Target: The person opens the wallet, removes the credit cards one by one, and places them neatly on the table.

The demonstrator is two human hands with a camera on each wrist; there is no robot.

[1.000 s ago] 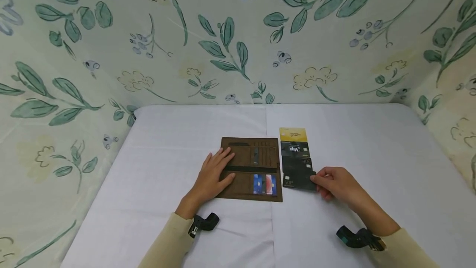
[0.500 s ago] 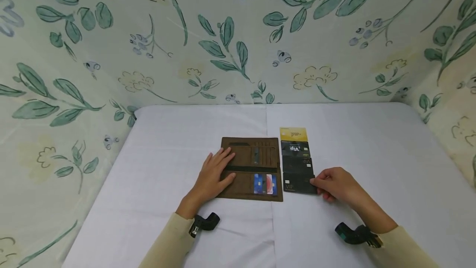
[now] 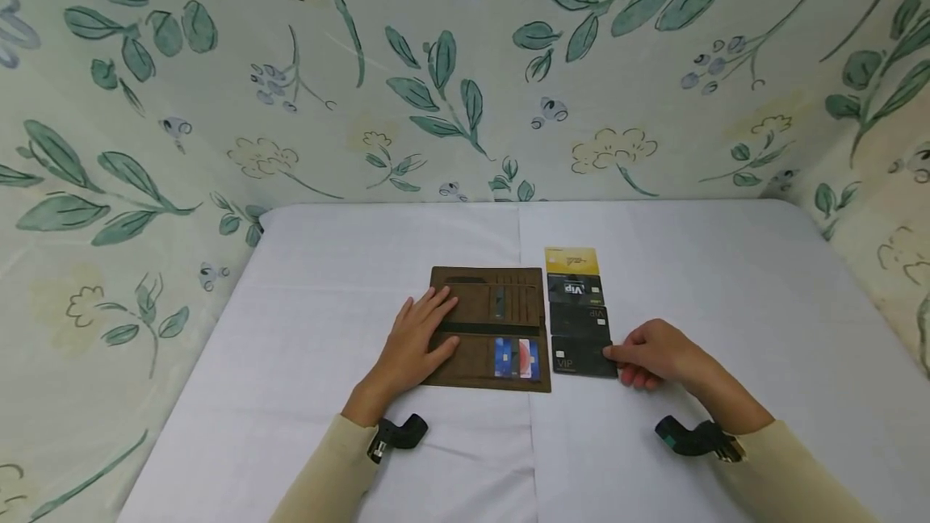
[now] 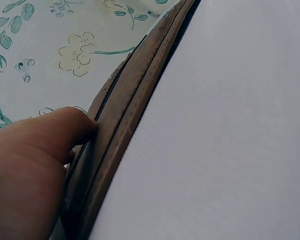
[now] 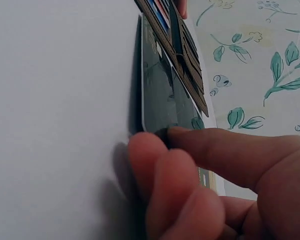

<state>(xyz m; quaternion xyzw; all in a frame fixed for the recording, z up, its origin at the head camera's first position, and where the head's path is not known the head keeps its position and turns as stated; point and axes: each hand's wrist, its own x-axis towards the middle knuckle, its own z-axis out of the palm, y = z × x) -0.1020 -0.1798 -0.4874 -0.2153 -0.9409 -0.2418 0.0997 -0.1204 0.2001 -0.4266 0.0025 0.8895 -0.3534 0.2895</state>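
An unfolded brown wallet (image 3: 475, 361) lies flat on the white-covered table. My left hand (image 3: 414, 341) rests on its left side with fingers spread; in the left wrist view the thumb touches the wallet's near edge. Just right of the wallet runs a column of cards: a yellow card (image 3: 571, 261) farthest off, then a black card with large Vip lettering (image 3: 567, 289), then a plain black VIP card (image 3: 570, 321). Nearest is another black VIP card (image 3: 577, 357), whose right edge my right hand (image 3: 657, 353) pinches, thumb on top. My curled fingers partly hide that edge in the right wrist view.
Several blue, white and red cards (image 3: 517, 358) sit in the wallet's lower slots. Dark items show in its upper pockets. A floral cloth (image 3: 465, 87) hangs behind the white tablecloth (image 3: 349, 265). Each wrist wears a black camera (image 3: 690, 436).
The nearest black card has slid toward me and straightened, exposing more of the VIP card above it. My right hand's knuckles have risen slightly. The left hand has stayed on the wallet.
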